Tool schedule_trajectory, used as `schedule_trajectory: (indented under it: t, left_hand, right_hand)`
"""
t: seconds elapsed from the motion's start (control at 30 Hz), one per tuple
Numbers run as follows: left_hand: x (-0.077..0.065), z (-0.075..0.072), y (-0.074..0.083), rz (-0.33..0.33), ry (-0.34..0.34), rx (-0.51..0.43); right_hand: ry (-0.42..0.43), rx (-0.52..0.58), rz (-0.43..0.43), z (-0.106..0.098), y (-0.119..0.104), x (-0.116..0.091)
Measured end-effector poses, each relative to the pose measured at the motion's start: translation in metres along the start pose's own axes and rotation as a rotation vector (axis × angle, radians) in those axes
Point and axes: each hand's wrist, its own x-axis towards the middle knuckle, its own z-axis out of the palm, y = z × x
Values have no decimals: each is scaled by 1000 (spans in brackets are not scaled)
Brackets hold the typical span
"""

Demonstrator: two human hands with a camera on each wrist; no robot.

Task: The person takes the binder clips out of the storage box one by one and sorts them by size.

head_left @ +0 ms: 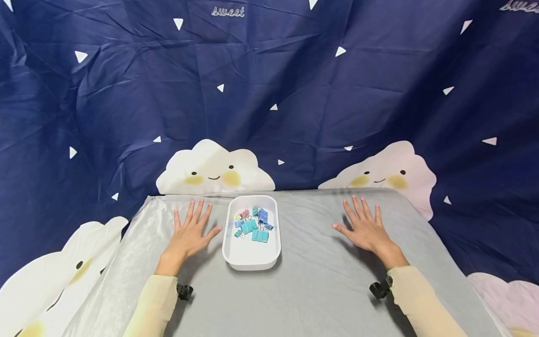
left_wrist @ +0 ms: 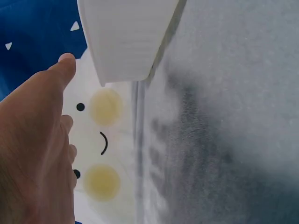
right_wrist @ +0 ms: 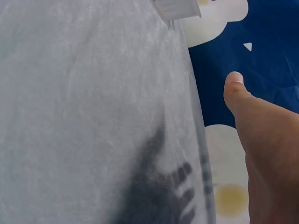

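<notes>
A white rectangular tray (head_left: 251,255) with rounded corners stands on the table, left of centre in the head view. Inside it lie several binder clips (head_left: 259,235) in teal, blue, pink and yellow. My left hand (head_left: 190,237), fingers spread and straight, hovers just left of the tray without touching it. Well to the tray's right, my right hand (head_left: 367,229) is likewise spread above the cloth and holds nothing. In the left wrist view the tray's side wall (left_wrist: 128,42) rises beyond my thumb. Only a corner of the tray (right_wrist: 180,8) shows in the right wrist view.
Grey cloth (head_left: 320,290) covers the table, whose far edge meets a navy curtain (head_left: 294,70) printed with white triangles and smiling clouds. Each wrist wears a small black camera, such as the one on the right wrist (head_left: 381,287). Shadows of both hands fall on the cloth.
</notes>
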Motion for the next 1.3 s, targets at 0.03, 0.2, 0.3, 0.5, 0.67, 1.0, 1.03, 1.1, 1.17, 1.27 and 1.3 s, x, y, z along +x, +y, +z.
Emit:
schedule_trajectory:
  t: [0.03,0.2,0.3,0.5,0.67,1.0,1.03,1.1,1.17,1.27,1.3]
  left_hand:
    - [0,-1,0,0,0,1]
    - [-2,-6,2,-2,-2,-13]
    - [-4,-9,5,13,5,-35]
    - [-11,-13,18,66,33,-77]
    - [-26,-13,36,115,28,-83]
    - [-54,-5,69,181,2,-76]
    - [-56,-4,71,181,-8,-75]
    - [-59,-2,74,180,-21,-75]
    - [-60,1,76,172,-38,-80]
    - [-61,5,78,160,-73,-84]
    - [-60,6,78,155,-88,-85]
  right_hand:
    - [5,-1,-5,-1,0,0]
    - [34,-10,-40,-4,-5,3]
    - [83,-10,-76,-7,-11,5]
    - [152,8,-127,-18,-34,15]
    - [166,65,-166,-25,-59,24]
    - [192,137,-289,-29,-115,38]
    - [179,147,-296,-29,-120,39]
    - [152,158,-313,-27,-132,41]
    - [125,165,-332,-25,-142,44]
    - [102,167,-375,-21,-155,48]
    - [93,171,-388,-20,-159,49]
